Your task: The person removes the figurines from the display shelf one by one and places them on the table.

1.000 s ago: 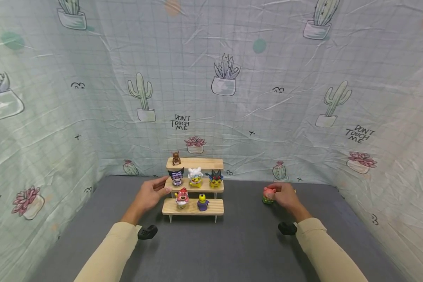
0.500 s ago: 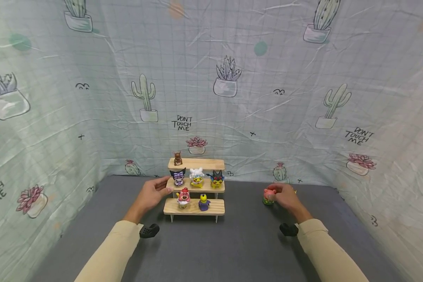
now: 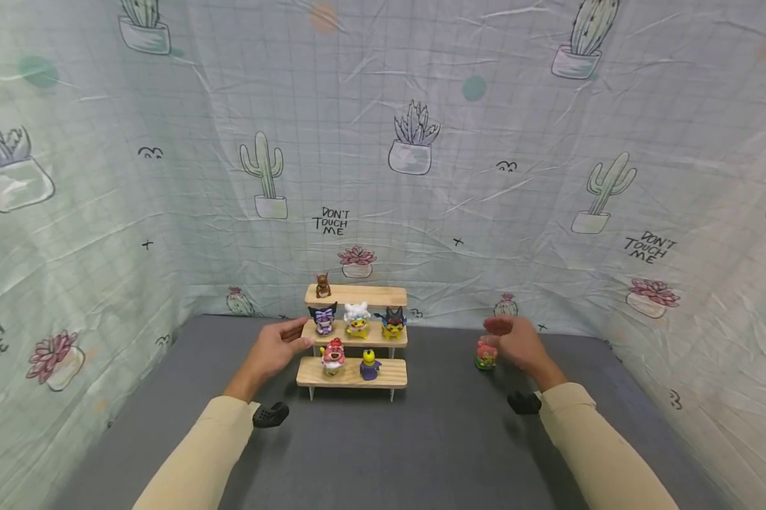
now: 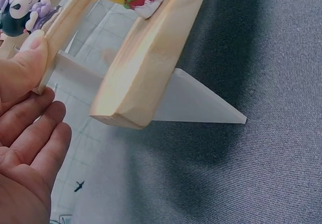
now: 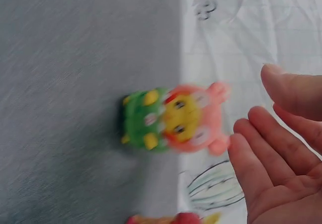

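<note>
In the head view, a three-tier wooden display stand (image 3: 385,375) holds small figurines. My left hand (image 3: 276,354) is at the stand's left side; its thumb lies on the end of the middle shelf (image 4: 75,20), fingers beneath, pinching it. Over on the right, a toy figurine (image 5: 173,118) with a pink eared hood, yellow face and green body stands upright on the grey table. My right hand (image 3: 519,346) is just above and beside it, fingers extended and thumb apart, holding nothing.
The top tier carries a brown figurine (image 3: 322,286). On the middle tier are a purple-and-black figurine (image 3: 324,321), a white-hatted one (image 3: 357,322) and a dark-eared one (image 3: 393,324). Below stand a pink one (image 3: 333,358) and a purple-caped one (image 3: 369,366). Another red-and-yellow toy (image 5: 166,220) shows partly.
My right hand has released the pink-hooded figurine and lifted slightly, its fingers spreading. The figurine stays standing on the table. My left hand keeps its place at the stand.
</note>
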{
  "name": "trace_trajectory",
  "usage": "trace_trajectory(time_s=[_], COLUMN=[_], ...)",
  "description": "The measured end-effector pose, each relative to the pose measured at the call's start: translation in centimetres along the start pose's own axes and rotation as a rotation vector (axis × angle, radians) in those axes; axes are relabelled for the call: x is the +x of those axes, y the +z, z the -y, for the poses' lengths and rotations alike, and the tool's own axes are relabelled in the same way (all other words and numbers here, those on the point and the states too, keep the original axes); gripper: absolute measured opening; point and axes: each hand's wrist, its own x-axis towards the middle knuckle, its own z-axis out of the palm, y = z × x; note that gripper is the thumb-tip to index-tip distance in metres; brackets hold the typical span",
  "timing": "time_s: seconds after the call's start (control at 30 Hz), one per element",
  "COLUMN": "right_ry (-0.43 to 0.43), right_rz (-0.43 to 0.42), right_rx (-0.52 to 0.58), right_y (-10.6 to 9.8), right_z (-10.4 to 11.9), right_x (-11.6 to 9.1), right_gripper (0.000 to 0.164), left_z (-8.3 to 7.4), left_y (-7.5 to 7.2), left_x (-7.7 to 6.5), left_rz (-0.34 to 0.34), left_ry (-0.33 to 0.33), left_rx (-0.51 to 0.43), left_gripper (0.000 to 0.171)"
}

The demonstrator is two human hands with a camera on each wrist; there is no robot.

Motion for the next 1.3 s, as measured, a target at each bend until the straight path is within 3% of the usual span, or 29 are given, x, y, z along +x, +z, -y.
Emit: trace_trajectory(time_s=[0.23,0.47,0.77,1.3], right_ry=[-0.079,-0.067,-0.076,-0.15], right_rz=[0.002,0.051,0.107,0.209], right_rx=[0.044,0.146,0.186,0.31], right_y=[-0.7,-0.4,1.4,5.4], right_z=[3.5,7.6,12.0,16.8], right_x=[0.9,2.3,3.8,5.4], right_gripper=[0.045,0.045,0.046,0.045], left_z=[0.0,0.5,0.7,0.9], left_y=[0.0,-0.2,-0.5,-0.5], left_x=[-0.1,0.1,-0.2,0.3], left_rz=[-0.014,-0.009,-0.009,-0.02], left_ry=[-0.009,-0.015,-0.035,-0.035], left_rx=[-0.036,-0.121,-0.225,-0.345], left_gripper=[0.061,0.065,0.07,0.069])
